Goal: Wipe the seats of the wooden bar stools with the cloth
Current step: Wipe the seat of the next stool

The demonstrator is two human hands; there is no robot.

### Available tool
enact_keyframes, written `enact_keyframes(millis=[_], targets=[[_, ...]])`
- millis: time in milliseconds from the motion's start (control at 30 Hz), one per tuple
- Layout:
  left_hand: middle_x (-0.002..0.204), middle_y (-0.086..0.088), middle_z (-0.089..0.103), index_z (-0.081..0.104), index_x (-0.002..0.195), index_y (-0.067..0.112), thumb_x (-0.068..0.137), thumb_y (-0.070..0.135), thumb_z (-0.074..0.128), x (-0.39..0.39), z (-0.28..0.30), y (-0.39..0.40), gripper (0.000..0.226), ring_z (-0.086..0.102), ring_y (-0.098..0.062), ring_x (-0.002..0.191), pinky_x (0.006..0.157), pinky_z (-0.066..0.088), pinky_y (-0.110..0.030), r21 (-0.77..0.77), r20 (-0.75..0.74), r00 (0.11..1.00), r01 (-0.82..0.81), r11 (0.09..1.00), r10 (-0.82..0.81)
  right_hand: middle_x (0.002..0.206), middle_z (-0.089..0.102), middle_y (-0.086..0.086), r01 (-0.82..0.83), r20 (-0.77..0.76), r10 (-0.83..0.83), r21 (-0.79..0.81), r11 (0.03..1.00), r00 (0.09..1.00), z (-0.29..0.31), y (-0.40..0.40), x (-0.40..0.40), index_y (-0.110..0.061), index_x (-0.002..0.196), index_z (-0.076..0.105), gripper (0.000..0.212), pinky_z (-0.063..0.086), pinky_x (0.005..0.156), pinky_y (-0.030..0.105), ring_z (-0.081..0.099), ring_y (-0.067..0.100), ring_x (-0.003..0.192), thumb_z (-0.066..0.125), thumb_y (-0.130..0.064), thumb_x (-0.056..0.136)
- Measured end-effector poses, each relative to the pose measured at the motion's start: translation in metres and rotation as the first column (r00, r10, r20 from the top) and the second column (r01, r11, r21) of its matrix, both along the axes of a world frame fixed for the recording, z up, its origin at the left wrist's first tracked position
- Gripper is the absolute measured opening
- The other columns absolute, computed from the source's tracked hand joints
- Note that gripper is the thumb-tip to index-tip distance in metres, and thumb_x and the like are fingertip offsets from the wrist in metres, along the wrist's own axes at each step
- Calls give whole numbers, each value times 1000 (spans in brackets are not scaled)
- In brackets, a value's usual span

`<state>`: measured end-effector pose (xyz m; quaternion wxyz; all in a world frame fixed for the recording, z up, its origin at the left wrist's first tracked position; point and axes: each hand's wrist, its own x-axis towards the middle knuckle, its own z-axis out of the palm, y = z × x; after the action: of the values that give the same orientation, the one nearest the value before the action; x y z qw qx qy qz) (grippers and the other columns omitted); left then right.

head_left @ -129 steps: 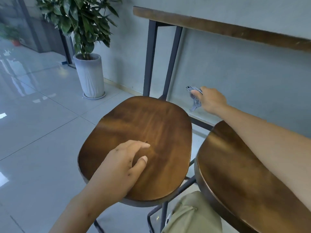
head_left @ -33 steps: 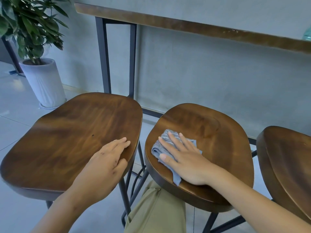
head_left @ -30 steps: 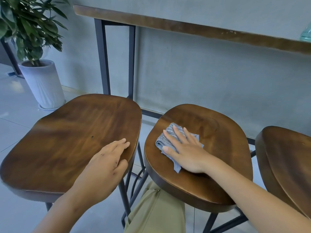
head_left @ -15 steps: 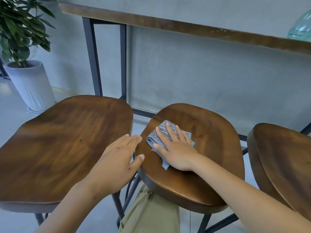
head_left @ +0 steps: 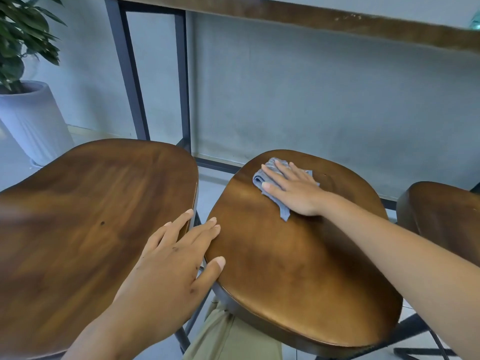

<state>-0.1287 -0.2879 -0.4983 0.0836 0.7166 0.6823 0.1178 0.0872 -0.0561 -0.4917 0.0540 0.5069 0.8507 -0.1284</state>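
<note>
Cloth [head_left: 274, 178] mostly hidden beneath flat right hand [head_left: 293, 189] on stool seat [head_left: 298, 255].

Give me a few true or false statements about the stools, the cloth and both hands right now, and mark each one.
1. The right hand presses the cloth flat on the middle stool. True.
2. The cloth lies near the front edge of that seat. False: it lies toward the far, wall side.
3. The left hand holds a second cloth. False: it holds nothing, its fingers straight.
4. The left hand spans the gap between the left stool and the middle stool. True.
5. The potted plant stands to the right. False: it is at the far left.
</note>
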Motion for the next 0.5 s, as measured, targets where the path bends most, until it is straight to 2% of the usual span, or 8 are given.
enact_keyframes(millis=[67,200,333,500], targets=[[152,41,-2,5,153,47,79,71,-10,0,2,0,80,-36,17,126,109,-11,-17,-8,-20,1000,0,1000,0,164,-18,-17,36,23,-37,20,999,999,1,21,1,-55,153,-4,64,-9,120,46,-22,17,151,10,-75,93],[140,46,-8,1,152,49,75,72,-13,2,4,1,82,-43,20,115,107,-14,-17,-37,-36,999,-10,999,9,165,-18,-12,160,55,-165,80,984,985,3,56,0,-52,153,-6,68,-8,120,47,-19,24,152,10,-77,92],[136,46,-8,3,153,49,73,74,-13,3,4,2,85,-34,17,121,105,-14,-17,-32,-20,1000,-16,999,15,168,-8,0,328,65,-339,137,935,939,0,70,-12,-46,156,-8,71,-6,121,49,-10,34,153,7,-76,93],[144,44,-2,6,153,48,73,72,-12,3,6,1,86,-29,15,126,108,-10,-19,-18,-10,1000,-15,1000,15,164,-25,-1,338,44,-342,67,939,939,0,48,-15,-42,155,-13,69,-12,121,51,-25,33,149,9,-70,97]])
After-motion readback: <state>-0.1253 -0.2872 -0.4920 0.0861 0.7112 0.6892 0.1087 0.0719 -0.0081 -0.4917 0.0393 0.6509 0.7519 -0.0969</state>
